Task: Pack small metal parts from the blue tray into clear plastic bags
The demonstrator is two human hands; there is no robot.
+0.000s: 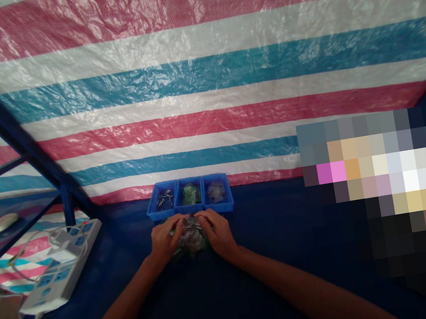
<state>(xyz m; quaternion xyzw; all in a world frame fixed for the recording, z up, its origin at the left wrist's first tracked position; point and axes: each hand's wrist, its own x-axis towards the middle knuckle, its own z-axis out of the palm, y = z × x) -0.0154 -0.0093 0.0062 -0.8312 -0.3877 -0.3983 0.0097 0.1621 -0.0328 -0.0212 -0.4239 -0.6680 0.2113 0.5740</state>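
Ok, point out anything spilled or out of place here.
Only the loose pile between the left hand and right hand stands out: it lies mixed on the table, outside the blue trays, whose contents look sorted. Whether it spilled, I cannot tell.

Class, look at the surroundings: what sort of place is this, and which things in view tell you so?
Probably a makeshift workshop bench: three blue bins on it hold small parts, a striped plastic sheet stretches behind, and a long power strip with plugs in it lies at the left.
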